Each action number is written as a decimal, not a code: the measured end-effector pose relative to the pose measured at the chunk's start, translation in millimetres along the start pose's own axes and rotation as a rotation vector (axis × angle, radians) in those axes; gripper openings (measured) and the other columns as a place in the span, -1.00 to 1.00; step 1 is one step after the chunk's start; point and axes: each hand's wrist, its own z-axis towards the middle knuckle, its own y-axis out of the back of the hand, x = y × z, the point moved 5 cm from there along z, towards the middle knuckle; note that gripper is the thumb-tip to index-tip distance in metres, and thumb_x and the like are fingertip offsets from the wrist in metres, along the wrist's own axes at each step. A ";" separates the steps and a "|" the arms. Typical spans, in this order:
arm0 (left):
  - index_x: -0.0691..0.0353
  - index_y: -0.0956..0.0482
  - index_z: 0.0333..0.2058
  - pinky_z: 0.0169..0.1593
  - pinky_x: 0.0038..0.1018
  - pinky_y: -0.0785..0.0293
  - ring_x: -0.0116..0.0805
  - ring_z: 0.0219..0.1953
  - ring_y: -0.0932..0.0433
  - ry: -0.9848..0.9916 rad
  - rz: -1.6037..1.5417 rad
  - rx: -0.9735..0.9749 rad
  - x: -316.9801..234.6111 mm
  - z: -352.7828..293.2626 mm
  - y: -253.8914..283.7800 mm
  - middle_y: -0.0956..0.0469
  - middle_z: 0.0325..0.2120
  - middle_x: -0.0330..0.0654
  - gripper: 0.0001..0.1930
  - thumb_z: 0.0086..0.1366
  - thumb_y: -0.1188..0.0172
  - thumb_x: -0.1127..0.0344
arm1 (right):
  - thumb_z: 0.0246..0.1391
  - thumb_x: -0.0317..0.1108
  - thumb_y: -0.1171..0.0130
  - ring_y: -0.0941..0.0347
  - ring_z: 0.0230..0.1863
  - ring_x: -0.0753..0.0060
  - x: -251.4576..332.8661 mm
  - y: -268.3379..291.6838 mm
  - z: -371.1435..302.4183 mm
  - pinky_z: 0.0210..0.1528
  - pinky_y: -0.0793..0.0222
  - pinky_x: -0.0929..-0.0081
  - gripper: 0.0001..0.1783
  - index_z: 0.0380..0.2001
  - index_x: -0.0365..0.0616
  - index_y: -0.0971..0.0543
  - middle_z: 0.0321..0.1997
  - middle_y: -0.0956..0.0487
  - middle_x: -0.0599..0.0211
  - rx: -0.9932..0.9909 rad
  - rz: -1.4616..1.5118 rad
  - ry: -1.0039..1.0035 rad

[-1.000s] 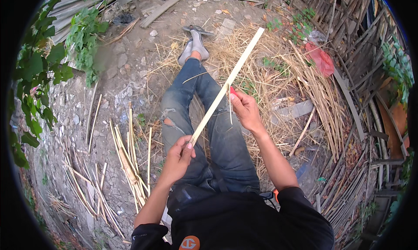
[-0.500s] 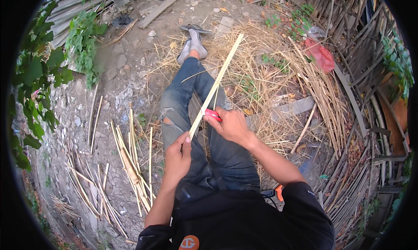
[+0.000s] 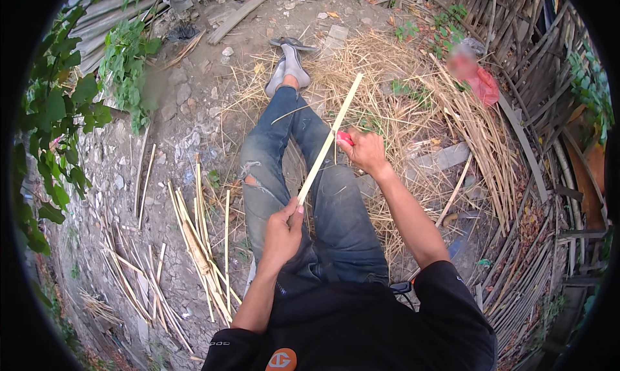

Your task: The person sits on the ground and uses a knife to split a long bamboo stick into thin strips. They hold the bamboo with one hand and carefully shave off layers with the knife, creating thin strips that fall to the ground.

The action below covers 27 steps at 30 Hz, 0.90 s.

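A long pale bamboo strip [image 3: 318,162] slants over my outstretched legs, its far end up and to the right. My left hand [image 3: 283,234] is closed round its near end, thumb on top. In my right hand [image 3: 367,152] is a knife with a red handle [image 3: 345,137], gripped in closed fingers. The knife meets the strip around the middle of its length; the blade is mostly hidden. A thin sliver hangs beside the strip just below the knife.
Split bamboo strips [image 3: 201,258] lie in a bundle to my left. Straw-like shavings [image 3: 381,67] cover the ground ahead and right, beside a long pile of thin strips [image 3: 481,135]. A red plastic bag [image 3: 481,85] lies near the stick fence [image 3: 516,41]. Leafy vines [image 3: 58,125] hang at the left.
My right hand with the knife has slid farther from me along the bamboo strip. My left hand has shifted right, and the strip's far end has come nearer.
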 end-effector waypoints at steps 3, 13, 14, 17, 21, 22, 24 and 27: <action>0.52 -0.51 0.15 0.17 -0.37 -0.46 -0.12 0.12 -0.62 0.029 -0.041 0.025 11.3 -1.8 3.2 -0.62 0.03 0.28 -0.58 0.50 -0.12 0.27 | 0.23 0.39 -0.05 -0.55 -0.63 -0.04 -3.6 -8.6 4.1 -0.55 -0.39 0.05 -0.35 -0.43 -0.01 -0.62 -0.72 -0.54 0.14 0.008 -0.015 0.056; 0.29 -0.61 0.16 -0.55 -0.62 -0.09 -0.71 -0.61 -0.20 0.382 -0.378 0.317 39.6 -104.7 40.1 -0.29 -0.64 -0.48 -0.64 0.51 -0.18 0.24 | 0.39 0.44 0.35 -0.29 -0.67 0.24 -266.1 47.8 -24.3 -0.52 -0.18 0.09 -0.11 -0.75 -0.08 -0.38 -0.74 -0.36 0.32 -0.413 0.349 -1.122; 0.29 -0.61 0.16 -0.58 -0.63 -0.04 -0.71 -0.64 -0.16 0.393 -0.447 0.263 41.3 -107.1 61.4 -0.27 -0.65 -0.48 -0.64 0.51 -0.18 0.24 | 0.35 0.46 0.30 -0.54 -0.41 -0.06 -280.1 77.7 -26.9 -0.25 -0.37 -0.02 -0.02 -0.57 -0.31 -0.59 -0.50 -0.62 -0.07 -0.455 -0.004 -0.975; 0.36 -0.56 0.18 -0.64 -0.63 0.12 -0.72 -0.71 -0.04 0.407 -0.561 0.073 53.3 -96.1 101.2 -0.17 -0.68 -0.50 -0.62 0.55 -0.09 0.23 | 0.33 0.45 0.18 -0.56 -0.38 0.08 -272.1 122.9 -12.6 -0.19 -0.42 0.12 -0.05 -0.50 -0.37 -0.61 -0.48 -0.60 -0.03 -0.508 0.203 -0.848; 0.34 -0.53 0.15 -0.58 -0.64 0.10 -0.71 -0.66 -0.03 0.321 -0.525 0.100 16.6 -45.5 94.9 -0.12 -0.64 -0.51 -0.65 0.59 0.01 0.24 | 0.34 0.41 0.10 -0.45 -0.53 0.38 -264.8 142.5 -8.0 -0.35 -0.38 0.37 -0.13 -0.54 -0.30 -0.58 -0.63 -0.46 0.25 -0.497 0.538 -0.807; 0.33 -0.53 0.15 -0.56 -0.64 0.08 -0.71 -0.65 -0.03 0.270 -0.497 0.136 13.3 -34.4 90.6 -0.12 -0.64 -0.51 -0.65 0.60 0.03 0.23 | 0.34 0.41 0.10 -0.43 -0.54 0.40 -262.7 139.3 -7.9 -0.36 -0.37 0.39 -0.13 -0.54 -0.29 -0.58 -0.64 -0.45 0.27 -0.460 0.548 -0.793; 0.31 -0.53 0.15 -0.54 -0.64 0.06 -0.70 -0.63 -0.04 0.212 -0.430 0.176 9.1 -19.3 84.2 -0.12 -0.63 -0.51 -0.65 0.61 0.05 0.23 | 0.34 0.44 0.13 -0.44 -0.52 0.34 -214.7 107.6 0.0 -0.33 -0.37 0.34 -0.10 -0.49 -0.31 -0.59 -0.63 -0.49 0.22 -0.280 0.344 -0.738; 0.31 -0.53 0.15 -0.53 -0.63 0.05 -0.69 -0.62 -0.03 0.180 -0.362 0.228 10.6 -8.9 71.4 -0.10 -0.63 -0.51 -0.64 0.62 0.07 0.20 | 0.32 0.48 0.22 -0.60 -0.30 0.04 -150.1 52.8 -5.4 -0.11 -0.47 0.13 -0.04 -0.39 -0.34 -0.65 -0.40 -0.64 -0.07 0.384 0.065 -0.581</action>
